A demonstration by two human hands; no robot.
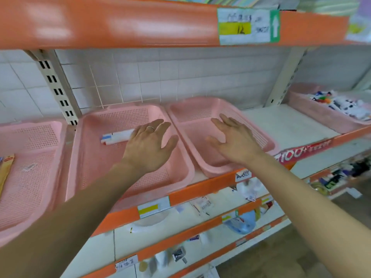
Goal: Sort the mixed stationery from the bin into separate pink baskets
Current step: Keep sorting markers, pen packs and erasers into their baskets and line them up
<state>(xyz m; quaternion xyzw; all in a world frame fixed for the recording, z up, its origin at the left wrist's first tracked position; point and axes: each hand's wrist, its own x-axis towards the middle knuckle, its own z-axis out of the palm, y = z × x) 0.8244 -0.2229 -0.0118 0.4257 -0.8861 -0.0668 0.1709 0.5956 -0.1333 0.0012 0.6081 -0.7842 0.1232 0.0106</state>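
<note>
Left hand (148, 143) over middle basket (124, 115), fingers (158, 125) spread, gripping nothing. White markers (116, 136) lie inside it at the fingertips; contact unclear. Right hand (234, 141), fingers apart, over next basket right (200, 111). Four pink containers: also left basket (30, 177) and mixed bin (313, 111) far right. White shelf (285, 125), tiled wall (170, 77).

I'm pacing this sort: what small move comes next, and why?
Probably reach the right hand to the stationery bin at far right for an item: it and the left hand are open, holding nothing, and the bin looks full.
</note>
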